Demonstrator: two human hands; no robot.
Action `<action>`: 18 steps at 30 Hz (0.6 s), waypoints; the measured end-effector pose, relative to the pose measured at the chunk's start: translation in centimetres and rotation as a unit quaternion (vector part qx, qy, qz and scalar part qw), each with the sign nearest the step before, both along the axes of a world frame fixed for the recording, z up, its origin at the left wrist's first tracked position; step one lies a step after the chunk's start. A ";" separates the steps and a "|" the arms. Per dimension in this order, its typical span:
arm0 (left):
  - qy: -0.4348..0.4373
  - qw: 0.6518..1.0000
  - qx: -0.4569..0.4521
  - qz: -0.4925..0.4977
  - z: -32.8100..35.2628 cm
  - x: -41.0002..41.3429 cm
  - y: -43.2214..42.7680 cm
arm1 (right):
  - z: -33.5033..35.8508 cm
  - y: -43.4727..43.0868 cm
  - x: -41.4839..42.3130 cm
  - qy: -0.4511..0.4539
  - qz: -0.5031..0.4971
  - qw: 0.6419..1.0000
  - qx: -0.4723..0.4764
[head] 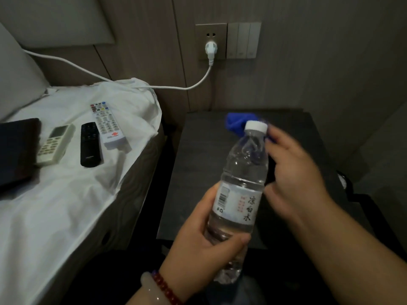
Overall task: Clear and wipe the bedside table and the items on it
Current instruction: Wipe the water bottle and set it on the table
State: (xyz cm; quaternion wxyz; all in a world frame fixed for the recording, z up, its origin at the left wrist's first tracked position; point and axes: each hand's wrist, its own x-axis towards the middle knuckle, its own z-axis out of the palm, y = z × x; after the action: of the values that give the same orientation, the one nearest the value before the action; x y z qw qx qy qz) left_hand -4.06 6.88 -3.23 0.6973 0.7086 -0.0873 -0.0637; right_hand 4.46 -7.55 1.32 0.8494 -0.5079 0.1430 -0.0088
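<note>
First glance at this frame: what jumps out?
The clear water bottle, gripped low by the left hand, fills the centre above the dark bedside table; the blurred right hand is beside it. A blue cloth lies on the table behind the cap. Three remotes lie on the white sheet at left.

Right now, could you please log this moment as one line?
left grip: holds bottle | right grip: blurred, by cloth | cloth: on table | remotes: on bed
</note>
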 end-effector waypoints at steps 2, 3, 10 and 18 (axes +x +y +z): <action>-0.011 1.000 -0.018 0.020 0.3 0.6 -0.1 | -0.6 0.7 -2.7 0.052 0.077 0.995 0.021; -0.011 0.999 -0.029 0.029 0.4 0.9 -0.2 | -1.2 1.0 -4.1 0.061 0.110 0.992 0.018; 0.011 0.999 -0.052 0.010 1.3 1.3 -1.2 | -0.7 0.4 -2.6 0.013 0.032 0.999 0.029; 0.054 0.979 -0.192 0.052 1.9 2.6 -0.5 | -0.9 1.5 -6.9 0.022 0.156 0.988 0.000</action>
State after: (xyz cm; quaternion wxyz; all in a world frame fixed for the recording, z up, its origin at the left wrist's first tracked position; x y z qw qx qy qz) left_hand -1.48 6.41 -1.30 0.8263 0.5608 -0.0235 -0.0474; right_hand -2.45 -6.09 0.43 0.8372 -0.5238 0.0805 0.1348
